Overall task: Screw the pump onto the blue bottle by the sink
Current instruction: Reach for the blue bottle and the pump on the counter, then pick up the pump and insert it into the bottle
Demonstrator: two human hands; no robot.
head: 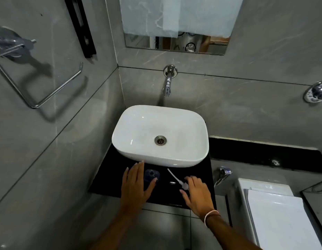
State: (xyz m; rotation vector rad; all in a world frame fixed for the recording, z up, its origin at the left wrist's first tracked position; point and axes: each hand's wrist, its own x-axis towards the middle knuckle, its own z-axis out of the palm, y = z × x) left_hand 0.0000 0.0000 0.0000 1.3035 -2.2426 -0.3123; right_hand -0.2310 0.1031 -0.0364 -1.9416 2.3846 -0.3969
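Observation:
The blue bottle point(151, 175) stands upright on the black counter point(109, 179) just in front of the white sink point(162, 136), its open neck facing up. My left hand point(135, 184) reaches around it from the left, fingers spread, thumb touching its right side. The white pump point(177, 179) lies flat on the counter to the right of the bottle, its thin tube pointing toward the sink. My right hand point(196, 193) hovers over the pump's head end with fingers apart; whether it touches the pump is unclear.
A chrome tap point(167, 82) juts from the grey wall above the sink. A white toilet tank point(275, 210) sits at the lower right, with a chrome valve point(224, 173) beside it. A towel ring point(39, 83) hangs on the left wall.

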